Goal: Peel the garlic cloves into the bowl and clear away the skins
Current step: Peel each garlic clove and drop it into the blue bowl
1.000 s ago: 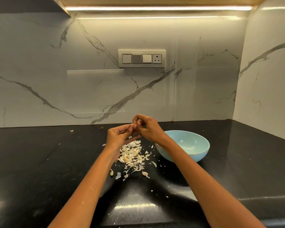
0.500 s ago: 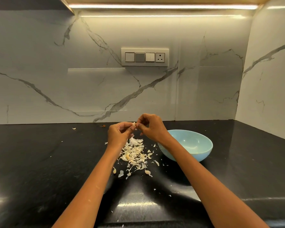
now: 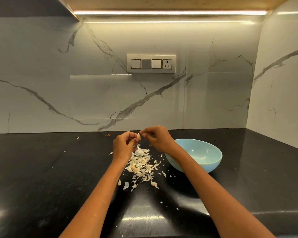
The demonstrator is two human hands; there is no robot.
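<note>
Pinching garlic clove (image 3: 138, 135): left hand (image 3: 123, 146), right hand (image 3: 159, 139) | skins (image 3: 141, 166) beside bowl (image 3: 201, 166)

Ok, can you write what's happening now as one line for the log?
step: peeling | left hand: holds clove | right hand: pinches its skin | skins: piled on counter | bowl: right of pile
</note>
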